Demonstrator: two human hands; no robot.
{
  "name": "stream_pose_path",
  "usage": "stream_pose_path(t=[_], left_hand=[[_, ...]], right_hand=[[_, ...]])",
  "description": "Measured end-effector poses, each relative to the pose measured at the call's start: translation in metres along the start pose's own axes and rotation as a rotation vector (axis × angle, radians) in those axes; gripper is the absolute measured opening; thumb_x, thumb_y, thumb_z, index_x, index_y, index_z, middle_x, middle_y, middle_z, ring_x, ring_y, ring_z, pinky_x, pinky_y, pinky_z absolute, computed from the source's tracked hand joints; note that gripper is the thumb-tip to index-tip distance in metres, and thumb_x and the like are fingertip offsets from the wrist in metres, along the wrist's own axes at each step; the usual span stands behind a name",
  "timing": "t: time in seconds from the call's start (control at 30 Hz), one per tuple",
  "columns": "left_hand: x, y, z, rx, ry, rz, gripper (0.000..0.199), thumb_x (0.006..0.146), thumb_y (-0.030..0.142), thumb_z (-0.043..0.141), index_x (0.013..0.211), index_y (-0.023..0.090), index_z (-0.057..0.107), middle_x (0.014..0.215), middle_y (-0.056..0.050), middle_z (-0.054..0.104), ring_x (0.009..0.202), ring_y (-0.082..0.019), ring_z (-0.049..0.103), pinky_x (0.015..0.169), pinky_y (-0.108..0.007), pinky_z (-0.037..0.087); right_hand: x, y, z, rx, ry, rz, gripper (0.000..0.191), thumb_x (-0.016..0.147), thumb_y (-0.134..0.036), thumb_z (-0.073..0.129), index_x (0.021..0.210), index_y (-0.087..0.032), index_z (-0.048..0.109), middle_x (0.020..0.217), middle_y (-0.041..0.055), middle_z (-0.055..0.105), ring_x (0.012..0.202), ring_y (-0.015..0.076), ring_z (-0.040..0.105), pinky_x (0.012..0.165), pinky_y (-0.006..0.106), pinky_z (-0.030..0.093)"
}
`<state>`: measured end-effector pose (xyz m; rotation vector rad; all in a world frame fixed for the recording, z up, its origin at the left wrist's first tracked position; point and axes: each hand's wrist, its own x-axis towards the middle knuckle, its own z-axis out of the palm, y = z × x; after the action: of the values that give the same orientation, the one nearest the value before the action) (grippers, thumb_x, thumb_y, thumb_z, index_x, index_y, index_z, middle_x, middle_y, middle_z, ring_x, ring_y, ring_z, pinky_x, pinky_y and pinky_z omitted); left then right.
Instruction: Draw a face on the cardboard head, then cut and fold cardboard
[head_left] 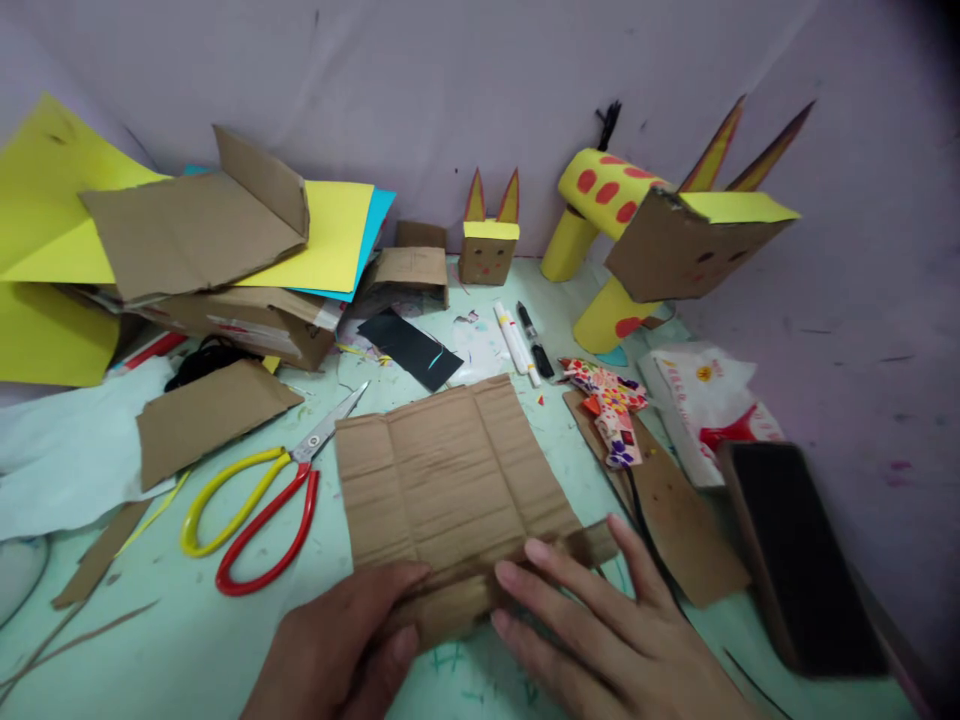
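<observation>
A creased piece of brown cardboard (450, 470) lies flat on the pale green table, its near edge folded up into a narrow flap. My left hand (337, 640) pinches that flap near its left end, thumb below and fingers above. My right hand (592, 620) rests on the flap's right part with its fingers spread. Scissors (304, 465) with one yellow and one red handle lie open to the left of the cardboard. Beyond its far edge are a black paper strip (411, 348), white markers (516, 343) and a black marker (535, 340).
A cardboard animal with a spotted yellow body (611, 190) and a small eared box (488, 260) stand at the back. Stacked card and yellow paper (330, 235) fill the back left. A phone (802, 550) and tissue pack (705, 400) lie right.
</observation>
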<state>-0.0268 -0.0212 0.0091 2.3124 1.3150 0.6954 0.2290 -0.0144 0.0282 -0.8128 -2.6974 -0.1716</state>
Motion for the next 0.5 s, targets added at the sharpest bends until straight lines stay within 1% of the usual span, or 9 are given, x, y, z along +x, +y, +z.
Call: stream_pose_path(t=[0.03,0.1,0.17,0.23,0.3,0.37,0.43,0.5], left_hand=[[0.0,-0.001,0.0,-0.01,0.002,-0.017,0.026,0.094,0.029,0.041,0.119,0.029,0.05,0.095,0.001,0.073,0.077,-0.013,0.071,0.063,-0.017,0.056],[-0.001,-0.005,0.001,-0.008,0.004,-0.026,0.03,0.094,0.023,0.04,0.121,0.03,0.049,0.099,0.002,0.072,0.083,-0.012,0.07,0.065,-0.016,0.056],[-0.004,-0.009,0.003,0.036,0.009,-0.007,0.033,0.092,0.017,0.039,0.122,0.028,0.05,0.101,0.0,0.069,0.087,-0.011,0.068,0.069,-0.015,0.055],[-0.008,-0.011,0.005,0.175,0.062,0.025,0.035,0.089,0.012,0.041,0.119,0.024,0.054,0.106,-0.004,0.066,0.092,-0.014,0.066,0.072,-0.019,0.055],[-0.009,-0.01,0.008,0.345,0.139,0.098,0.03,0.085,0.011,0.049,0.111,0.022,0.06,0.108,-0.007,0.064,0.095,-0.02,0.063,0.076,-0.029,0.054],[-0.008,-0.007,0.012,0.431,0.169,0.208,0.02,0.085,0.015,0.054,0.101,0.021,0.063,0.103,-0.007,0.066,0.093,-0.024,0.06,0.08,-0.037,0.051],[-0.004,-0.004,0.017,0.437,0.164,0.283,0.014,0.089,0.021,0.052,0.096,0.019,0.063,0.093,-0.005,0.069,0.086,-0.024,0.06,0.082,-0.04,0.047],[0.0,-0.002,0.022,0.452,0.157,0.307,0.019,0.093,0.02,0.044,0.095,0.018,0.063,0.088,-0.005,0.071,0.082,-0.022,0.061,0.081,-0.039,0.045]], right_hand=[[-0.001,-0.001,0.007,-0.005,-0.019,-0.002,0.045,0.098,-0.008,0.025,0.116,-0.022,0.063,0.121,-0.0044,0.069,0.112,0.0182,0.057,0.115,0.051,-0.01],[-0.003,-0.003,0.022,-0.003,-0.036,0.043,0.046,0.097,-0.005,0.023,0.122,-0.018,0.06,0.126,-0.0007,0.066,0.116,0.0186,0.055,0.116,0.05,-0.009],[-0.003,-0.005,0.035,0.016,-0.018,0.093,0.044,0.098,-0.008,0.023,0.122,-0.017,0.06,0.125,0.0009,0.067,0.116,0.0183,0.055,0.117,0.045,-0.003],[-0.002,-0.007,0.043,0.059,0.022,0.153,0.04,0.101,-0.016,0.025,0.118,-0.018,0.062,0.121,0.0008,0.069,0.114,0.0176,0.056,0.117,0.038,0.007],[0.001,-0.007,0.045,0.107,0.073,0.198,0.038,0.102,-0.02,0.027,0.114,-0.019,0.064,0.115,0.001,0.071,0.109,0.0166,0.058,0.111,0.034,0.021],[0.005,-0.006,0.044,0.13,0.113,0.216,0.036,0.101,-0.017,0.03,0.111,-0.018,0.064,0.108,0.0031,0.072,0.104,0.017,0.059,0.104,0.034,0.031],[0.008,-0.005,0.042,0.133,0.121,0.208,0.036,0.101,-0.015,0.029,0.109,-0.016,0.065,0.101,0.0052,0.073,0.098,0.0182,0.061,0.096,0.036,0.039],[0.009,-0.004,0.042,0.14,0.095,0.2,0.039,0.101,-0.015,0.026,0.109,-0.014,0.064,0.098,0.0066,0.072,0.094,0.0192,0.062,0.09,0.037,0.042]])
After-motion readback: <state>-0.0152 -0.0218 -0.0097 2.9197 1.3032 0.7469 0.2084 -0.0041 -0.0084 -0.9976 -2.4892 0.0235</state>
